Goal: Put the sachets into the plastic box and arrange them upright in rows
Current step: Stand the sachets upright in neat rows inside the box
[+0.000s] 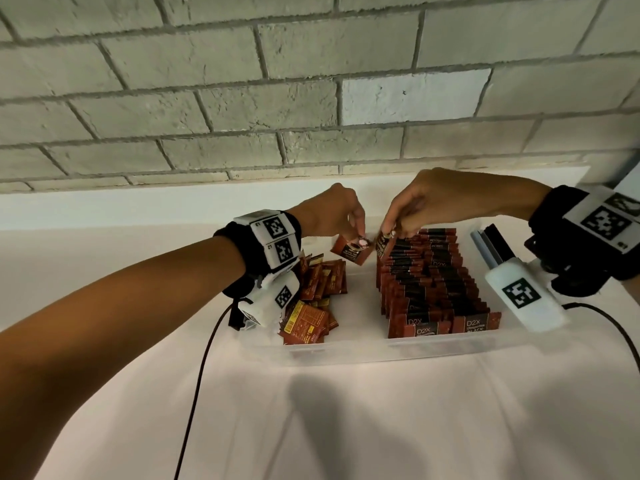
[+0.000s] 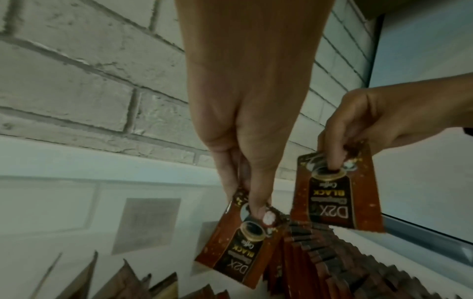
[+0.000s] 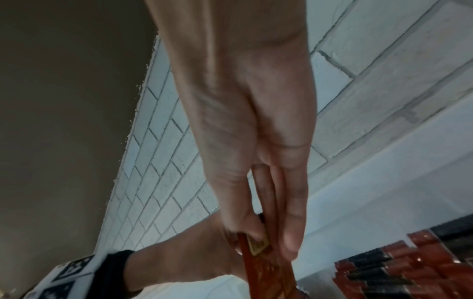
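Observation:
A clear plastic box (image 1: 346,351) on the white table holds rows of upright brown-red coffee sachets (image 1: 433,282) on its right side and a loose heap of sachets (image 1: 311,299) on its left. My left hand (image 1: 360,237) pinches one sachet (image 1: 351,252) by its top edge above the box's far middle; the same sachet (image 2: 238,248) hangs from my fingers in the left wrist view. My right hand (image 1: 389,233) pinches another sachet (image 1: 383,245) over the far end of the rows; it shows as sachet (image 2: 335,194) and edge-on as sachet (image 3: 266,269).
A grey brick wall (image 1: 311,81) rises right behind the table's far edge. Black cables (image 1: 197,393) trail from both wrist units across the white cloth in front of the box. The upright rows (image 3: 409,265) fill the box's right half.

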A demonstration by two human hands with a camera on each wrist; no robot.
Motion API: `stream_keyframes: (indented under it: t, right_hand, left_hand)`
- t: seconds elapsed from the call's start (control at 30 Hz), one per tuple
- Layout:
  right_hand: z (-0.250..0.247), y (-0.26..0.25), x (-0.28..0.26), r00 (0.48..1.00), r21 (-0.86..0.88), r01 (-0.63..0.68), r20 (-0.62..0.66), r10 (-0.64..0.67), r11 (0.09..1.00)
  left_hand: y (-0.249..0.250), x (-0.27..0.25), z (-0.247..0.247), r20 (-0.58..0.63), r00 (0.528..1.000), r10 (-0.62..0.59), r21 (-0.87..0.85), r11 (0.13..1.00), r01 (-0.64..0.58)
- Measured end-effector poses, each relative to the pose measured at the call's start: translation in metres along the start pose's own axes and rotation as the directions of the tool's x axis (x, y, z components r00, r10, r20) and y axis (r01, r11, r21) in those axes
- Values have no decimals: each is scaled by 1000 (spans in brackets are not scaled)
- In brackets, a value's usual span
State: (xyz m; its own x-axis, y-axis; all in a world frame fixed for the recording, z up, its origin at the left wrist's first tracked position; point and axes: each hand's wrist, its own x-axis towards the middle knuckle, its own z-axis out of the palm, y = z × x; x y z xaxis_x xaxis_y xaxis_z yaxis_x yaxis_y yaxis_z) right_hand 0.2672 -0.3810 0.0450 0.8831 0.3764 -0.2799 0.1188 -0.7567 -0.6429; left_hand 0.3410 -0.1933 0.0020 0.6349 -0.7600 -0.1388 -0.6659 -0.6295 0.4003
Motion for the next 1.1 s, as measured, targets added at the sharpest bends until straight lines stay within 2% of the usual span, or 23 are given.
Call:
stream_keyframes:
  t: [0.1, 0.17, 0.23, 0.3, 0.37, 0.47, 0.53, 0.6, 0.73, 0.77, 0.8, 0.83, 0.87, 0.9, 0.93, 1.0, 1.1]
  right_hand:
    - [1, 6, -2, 995, 13, -53, 90, 52, 999]
    - [-1, 11, -4, 996, 49, -63, 69, 59, 997]
    - [-1, 16, -6, 999, 201, -43, -22, 48, 979]
    - [0, 19, -4, 986, 395, -20, -145, 84, 918]
    - [3, 22, -1, 960, 535, -25, -222, 169, 844]
    - [7, 20, 6, 943, 628, -40, -234, 238, 777]
    - [10, 18, 9, 949, 665, -32, -214, 231, 746]
    - [13, 16, 14, 960, 692, -30, -181, 215, 721]
    - [13, 14, 24, 965, 618, -83, -146, 218, 782]
    - [13, 13, 26, 971, 570, -101, -122, 206, 815]
    - [13, 12, 28, 977, 494, -116, -100, 189, 861]
    - [14, 10, 31, 980, 390, -130, -88, 178, 912]
    - [16, 8, 34, 981, 271, -143, -88, 172, 952]
    - [18, 5, 37, 981, 152, -151, -99, 167, 977]
    - [21, 2, 40, 980, 43, -157, -115, 161, 987]
    - [26, -6, 46, 977, -119, -170, -152, 151, 978]
    - [26, -13, 52, 970, -203, -171, -205, 129, 964]
  left_hand:
    - [4, 2, 7, -72, 997, -10, 65, 998, 14]
    - [5, 2, 5, -140, 989, -47, 59, 997, 56]
    - [2, -2, -1, -167, 973, -161, -147, 980, 137]
    - [-1, -11, -6, -115, 953, -279, -478, 857, 193]
    - [-2, -22, -8, -44, 951, -306, -716, 673, 184]
    - [-2, -30, -5, 39, 957, -288, -858, 482, 180]
    - [-4, -29, -3, 85, 954, -287, -895, 399, 200]
    - [-5, -29, 0, 132, 954, -269, -909, 351, 225]
    - [-10, -32, 5, 178, 950, -258, -890, 370, 267]
    - [-13, -34, 4, 180, 946, -269, -868, 409, 281]
    - [-14, -36, 4, 173, 947, -271, -814, 502, 292]
    - [-16, -37, 3, 162, 951, -262, -697, 652, 299]
    - [-17, -37, 5, 168, 957, -237, -505, 813, 290]
    - [-16, -36, 7, 191, 960, -206, -281, 925, 254]
    - [-15, -35, 10, 218, 958, -187, -84, 974, 209]
    - [-8, -31, 15, 271, 939, -213, 174, 970, 169]
    - [-3, -24, 18, 331, 926, -180, 334, 941, 64]
